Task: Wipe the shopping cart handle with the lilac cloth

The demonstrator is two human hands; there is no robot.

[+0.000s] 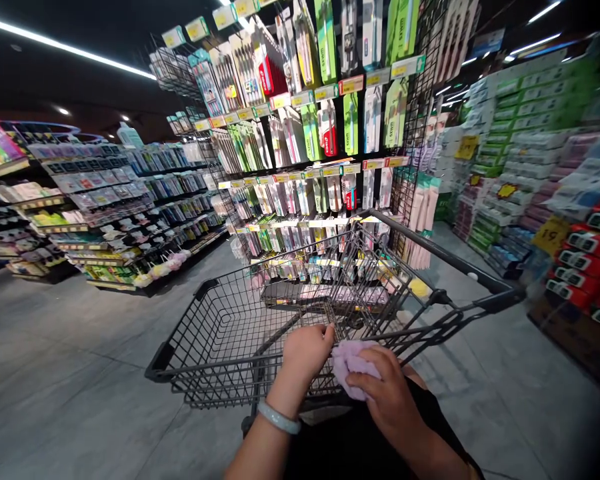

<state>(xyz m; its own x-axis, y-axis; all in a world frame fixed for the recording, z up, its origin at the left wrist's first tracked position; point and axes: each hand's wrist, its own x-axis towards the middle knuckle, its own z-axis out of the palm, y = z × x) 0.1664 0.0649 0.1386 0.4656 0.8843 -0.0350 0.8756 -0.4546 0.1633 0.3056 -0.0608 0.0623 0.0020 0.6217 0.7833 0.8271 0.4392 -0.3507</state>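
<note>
A black wire shopping cart point(215, 320) stands in front of me, tilted in the picture. Both hands meet at its near edge over a small, soft pale-pink item point(347, 363). My left hand point(307, 350), with a pale bangle on the wrist, has its fingers curled onto one side of the pink item. My right hand point(385, 393) pinches the item from the other side, thumb on top. What lies in the cart's basket is hard to make out through the wires.
A rack of hanging toothbrush packs point(320, 133) rises just past the cart. Shelves of small goods point(105, 200) run along the left aisle. Stacked packs point(530, 147) and red boxes point(590, 267) line the right. Grey tiled floor point(80, 387) surrounds the cart.
</note>
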